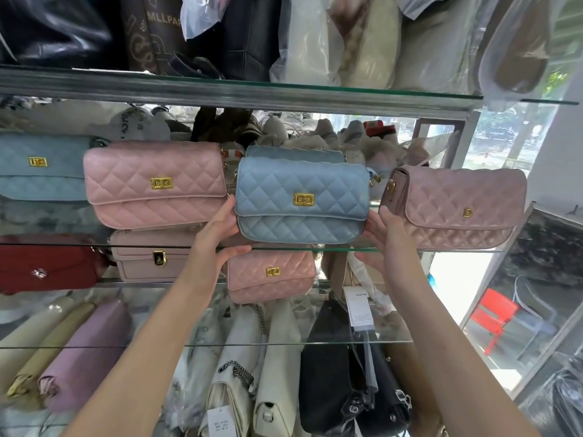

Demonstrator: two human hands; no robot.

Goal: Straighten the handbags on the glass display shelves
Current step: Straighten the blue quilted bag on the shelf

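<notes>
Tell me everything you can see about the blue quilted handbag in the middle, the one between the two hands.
The blue handbag is rectangular, in diamond-quilted, leather-like material, with a front flap shut by a gold turn-lock clasp. It stands upright, facing out, slightly tilted, at the front edge of the glass shelf, between a pink bag and a mauve bag. The left hand presses its left end, the right hand its right end.
</notes>
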